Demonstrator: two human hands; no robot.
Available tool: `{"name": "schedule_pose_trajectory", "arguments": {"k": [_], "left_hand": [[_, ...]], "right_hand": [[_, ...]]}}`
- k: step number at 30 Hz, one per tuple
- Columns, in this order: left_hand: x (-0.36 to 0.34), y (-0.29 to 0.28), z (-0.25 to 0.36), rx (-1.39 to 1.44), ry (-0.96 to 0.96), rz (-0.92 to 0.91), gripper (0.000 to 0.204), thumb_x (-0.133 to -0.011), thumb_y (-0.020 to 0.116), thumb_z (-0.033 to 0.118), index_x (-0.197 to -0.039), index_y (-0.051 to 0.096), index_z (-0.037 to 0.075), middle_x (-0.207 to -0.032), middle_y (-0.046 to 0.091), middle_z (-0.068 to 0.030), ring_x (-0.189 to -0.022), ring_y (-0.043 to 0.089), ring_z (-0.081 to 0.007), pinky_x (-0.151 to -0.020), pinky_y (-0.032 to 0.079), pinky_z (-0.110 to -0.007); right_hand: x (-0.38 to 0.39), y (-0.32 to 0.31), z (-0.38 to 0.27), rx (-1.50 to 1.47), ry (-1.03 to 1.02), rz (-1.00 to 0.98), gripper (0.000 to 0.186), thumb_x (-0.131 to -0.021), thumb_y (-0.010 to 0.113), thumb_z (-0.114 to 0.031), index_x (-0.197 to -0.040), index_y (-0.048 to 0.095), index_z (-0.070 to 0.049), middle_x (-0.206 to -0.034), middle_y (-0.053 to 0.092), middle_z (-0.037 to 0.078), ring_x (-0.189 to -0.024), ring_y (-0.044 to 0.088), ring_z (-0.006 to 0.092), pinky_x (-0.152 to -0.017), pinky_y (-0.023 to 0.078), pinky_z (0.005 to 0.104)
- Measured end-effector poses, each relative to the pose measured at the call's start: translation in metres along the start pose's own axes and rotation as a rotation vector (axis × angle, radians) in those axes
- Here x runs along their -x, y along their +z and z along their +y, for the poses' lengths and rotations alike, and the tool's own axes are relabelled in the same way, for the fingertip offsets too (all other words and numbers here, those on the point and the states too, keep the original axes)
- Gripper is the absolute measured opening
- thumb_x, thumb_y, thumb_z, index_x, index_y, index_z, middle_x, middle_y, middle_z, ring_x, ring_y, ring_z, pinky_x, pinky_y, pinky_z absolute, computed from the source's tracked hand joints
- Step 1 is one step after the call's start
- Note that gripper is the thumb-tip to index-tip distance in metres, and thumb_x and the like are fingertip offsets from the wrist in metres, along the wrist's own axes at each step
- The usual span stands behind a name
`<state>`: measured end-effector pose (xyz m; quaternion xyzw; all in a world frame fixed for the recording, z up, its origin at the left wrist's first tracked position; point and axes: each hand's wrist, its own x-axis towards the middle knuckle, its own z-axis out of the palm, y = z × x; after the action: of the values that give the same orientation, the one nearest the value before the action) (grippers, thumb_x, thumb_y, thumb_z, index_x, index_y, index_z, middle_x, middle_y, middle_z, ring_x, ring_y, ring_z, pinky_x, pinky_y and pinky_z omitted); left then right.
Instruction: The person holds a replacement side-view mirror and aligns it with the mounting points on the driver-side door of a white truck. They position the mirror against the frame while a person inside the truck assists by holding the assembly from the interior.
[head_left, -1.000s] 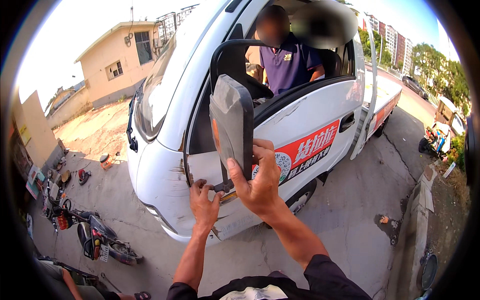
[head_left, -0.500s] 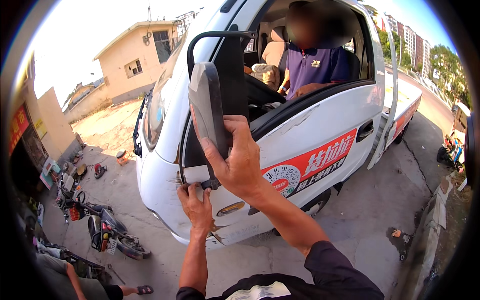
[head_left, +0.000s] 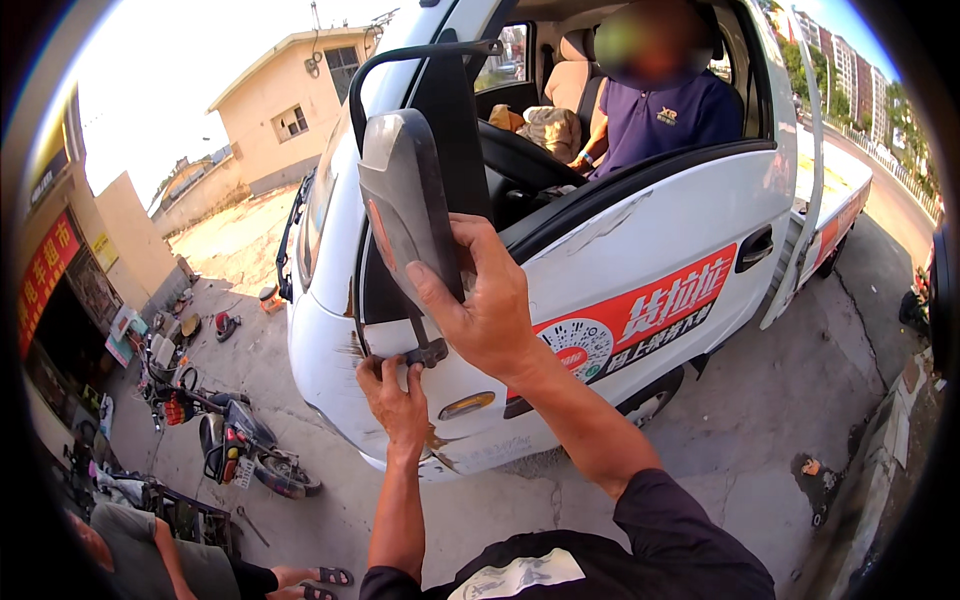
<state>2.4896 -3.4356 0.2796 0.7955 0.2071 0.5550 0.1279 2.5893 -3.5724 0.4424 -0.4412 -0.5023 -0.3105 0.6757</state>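
A side mirror (head_left: 405,180) with a grey and black housing stands upright beside the front pillar of a white truck (head_left: 650,220). My right hand (head_left: 490,305) is closed round the lower part of the housing, thumb on its near face. From the housing, a curved black tube arm (head_left: 400,52) bends over the top; whether its upper end touches the truck cannot be seen. Lower down, my left hand (head_left: 397,400) pinches the black lower bracket (head_left: 428,353) against the scratched front corner panel. The fingertips partly hide that joint.
A person (head_left: 670,120) in a purple shirt sits behind the truck's open side window. At lower left, another person (head_left: 170,555) is near a parked motorcycle (head_left: 245,450). A shop front (head_left: 60,270) stands at left; a kerb (head_left: 880,480) runs along the right.
My view has shifted, showing more of the lower-left person. The mirror's upper arm has swung left relative to the truck's window. Both hands keep their grips.
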Motion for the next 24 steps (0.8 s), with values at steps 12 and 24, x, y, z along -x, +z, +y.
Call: {"name": "schedule_pose_trajectory", "arguments": {"k": [12, 24], "left_hand": [[-0.003, 0.000, 0.006, -0.034, 0.031, -0.022, 0.025, -0.082, 0.079, 0.008, -0.101, 0.065, 0.000, -0.111, 0.050, -0.0183, -0.108, 0.051, -0.0362, -0.093, 0.043, -0.046], [-0.006, -0.002, 0.010, -0.157, 0.145, -0.069, 0.027, -0.083, 0.075, 0.010, -0.109, 0.069, 0.009, -0.118, 0.057, -0.0095, -0.105, 0.053, -0.0317, -0.089, 0.044, -0.044]], "right_hand": [[0.001, -0.014, 0.002, 0.008, 0.100, -0.067, 0.046, -0.091, 0.078, -0.020, -0.123, 0.056, 0.004, -0.102, 0.069, 0.017, -0.091, 0.071, 0.0279, -0.079, 0.057, 0.0343], [0.005, -0.024, -0.003, 0.036, 0.246, -0.155, 0.036, -0.093, 0.075, -0.021, -0.114, 0.064, 0.006, -0.085, 0.073, 0.016, -0.071, 0.072, 0.0252, -0.068, 0.056, 0.0321]]}}
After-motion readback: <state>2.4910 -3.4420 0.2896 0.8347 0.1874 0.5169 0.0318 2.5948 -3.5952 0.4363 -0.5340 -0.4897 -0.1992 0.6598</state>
